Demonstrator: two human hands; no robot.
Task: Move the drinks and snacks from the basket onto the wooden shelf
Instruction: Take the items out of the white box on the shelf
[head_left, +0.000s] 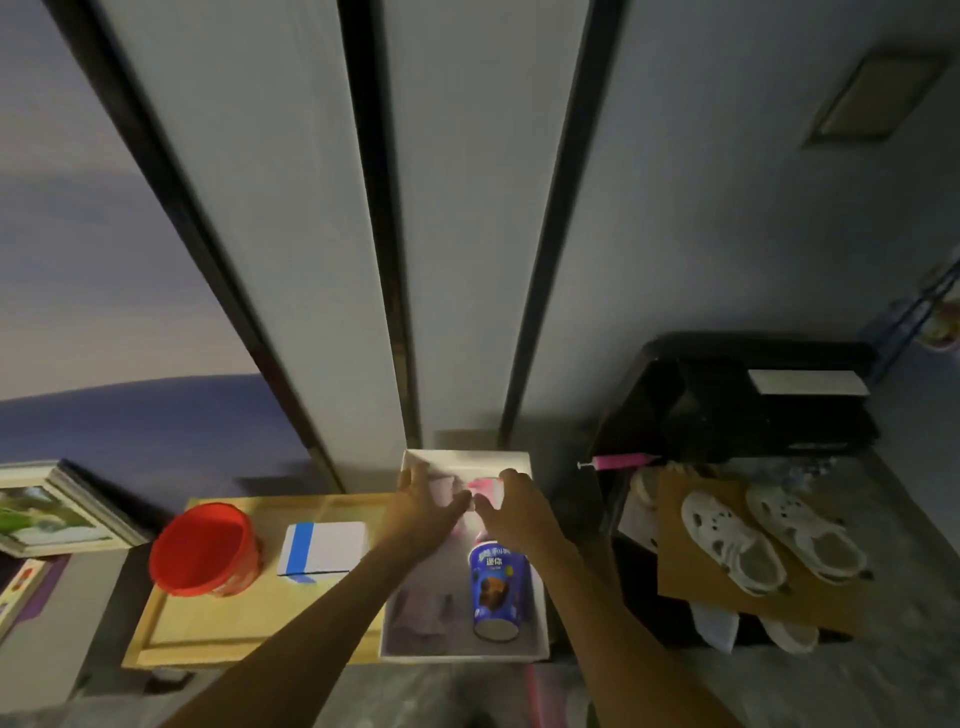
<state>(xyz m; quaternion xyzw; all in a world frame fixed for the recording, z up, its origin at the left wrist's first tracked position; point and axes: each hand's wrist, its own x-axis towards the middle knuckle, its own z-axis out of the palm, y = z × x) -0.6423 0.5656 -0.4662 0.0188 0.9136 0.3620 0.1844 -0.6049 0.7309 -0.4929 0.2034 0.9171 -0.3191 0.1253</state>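
A white basket (540, 618) stands at the right end of the wooden shelf (208, 634). Both my hands reach into its far end. My left hand (421, 506) grips a pale pinkish pack (441, 486), and my right hand (511, 506) grips a pink-and-white pack (485, 488) beside it. A blue snack cup (496, 592) lies in the basket nearer me. A dim purplish packet (421, 613) lies at the basket's near left. On the shelf stand a red tub (205, 551) and a white box with blue stripe (324, 551).
Framed pictures (52, 509) lean at the left. A dark bin (737, 400) stands to the right, with white clogs (769, 540) on cardboard in front of it. Tall white panels with dark gaps rise behind the shelf.
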